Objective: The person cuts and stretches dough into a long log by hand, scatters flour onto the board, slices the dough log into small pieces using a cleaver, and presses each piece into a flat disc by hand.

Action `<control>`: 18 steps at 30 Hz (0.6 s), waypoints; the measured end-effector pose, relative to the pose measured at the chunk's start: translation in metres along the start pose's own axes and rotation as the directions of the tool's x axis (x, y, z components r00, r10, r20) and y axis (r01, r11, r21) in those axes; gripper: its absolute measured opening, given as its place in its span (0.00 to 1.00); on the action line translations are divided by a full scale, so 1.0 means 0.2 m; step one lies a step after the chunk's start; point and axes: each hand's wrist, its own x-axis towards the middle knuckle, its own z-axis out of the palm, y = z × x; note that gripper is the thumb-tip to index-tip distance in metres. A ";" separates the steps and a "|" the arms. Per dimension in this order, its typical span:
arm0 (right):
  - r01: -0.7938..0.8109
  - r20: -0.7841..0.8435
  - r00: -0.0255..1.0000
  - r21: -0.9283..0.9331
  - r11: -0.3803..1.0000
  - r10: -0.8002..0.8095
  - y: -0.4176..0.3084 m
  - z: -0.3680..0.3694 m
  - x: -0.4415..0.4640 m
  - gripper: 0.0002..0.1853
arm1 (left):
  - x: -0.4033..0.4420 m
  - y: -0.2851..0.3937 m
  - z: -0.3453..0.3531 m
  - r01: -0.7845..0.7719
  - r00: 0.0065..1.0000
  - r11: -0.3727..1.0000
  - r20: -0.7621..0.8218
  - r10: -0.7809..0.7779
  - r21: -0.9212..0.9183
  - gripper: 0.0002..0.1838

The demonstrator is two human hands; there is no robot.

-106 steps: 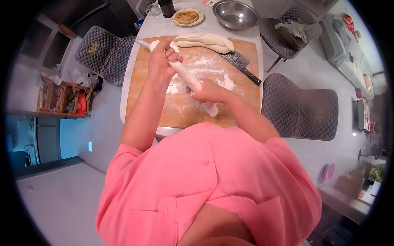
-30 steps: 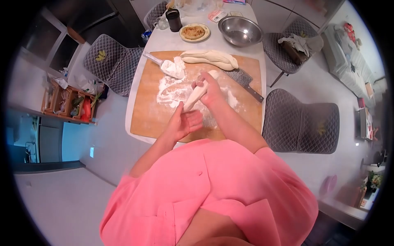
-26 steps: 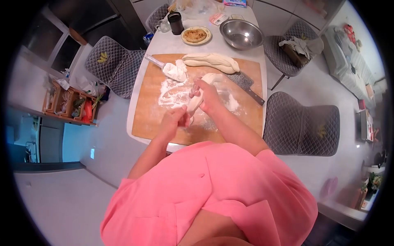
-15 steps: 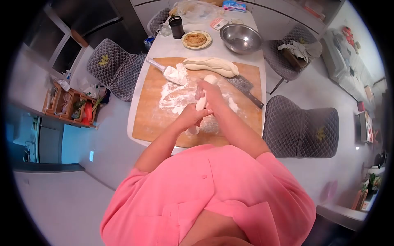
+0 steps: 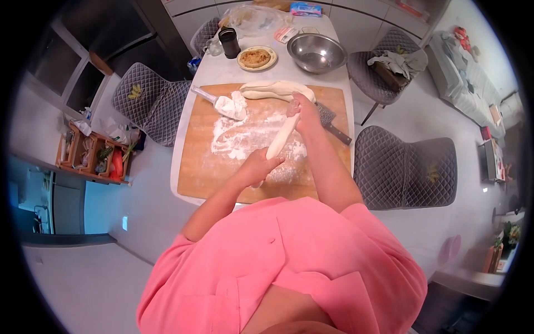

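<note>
A long strip of dough [image 5: 283, 136] stretches slantwise between my two hands over the board. Nearer my body, my left hand [image 5: 259, 166] grips its lower end. Farther out, my right hand [image 5: 303, 113] is wrapped round its upper end, beside the cleaver. Below and behind the strip, loose white flour [image 5: 236, 139] is spread over the wooden board [image 5: 203, 161]. Thick ropes of dough [image 5: 272, 89] lie along the board's far edge. A cleaver [image 5: 337, 132] rests at the right, its blade partly hidden by my right hand and wrist. At the far left lies a scoop [image 5: 204, 94] with flour heaped at it.
Behind the board stand a steel bowl [image 5: 317, 54], a plate [image 5: 271, 61] with a flat round bread, and a dark cup [image 5: 228, 43]. A plastic bag [image 5: 253, 21] lies at the table's far end. Grey quilted chairs [image 5: 406, 167] flank the table.
My hands have drawn apart, the right one moving away from me and rightward, and the dough between them is now a longer strip. The view has shifted slightly.
</note>
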 end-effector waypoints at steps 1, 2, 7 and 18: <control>0.001 -0.001 1.000 0.000 1.000 -0.001 -0.01 0.02 0.00 0.07 | -0.01 0.00 0.00 0.019 1.000 1.000 0.002 -0.019 0.009 0.18; 0.027 -0.021 0.999 0.014 1.000 -0.027 -0.03 0.04 0.02 0.08 | -0.02 -0.01 0.01 0.019 1.000 1.000 0.004 -0.019 0.009 0.18; 0.073 -0.019 0.997 0.042 0.996 -0.073 -0.18 0.09 -0.02 0.13 | -0.05 -0.06 -0.02 0.010 1.000 1.000 0.018 -0.010 0.018 0.18; 0.222 0.201 0.954 0.029 0.975 -0.223 -0.44 0.20 -0.07 0.11 | -0.10 -0.15 -0.11 -0.084 0.995 0.992 -0.052 0.089 0.096 0.21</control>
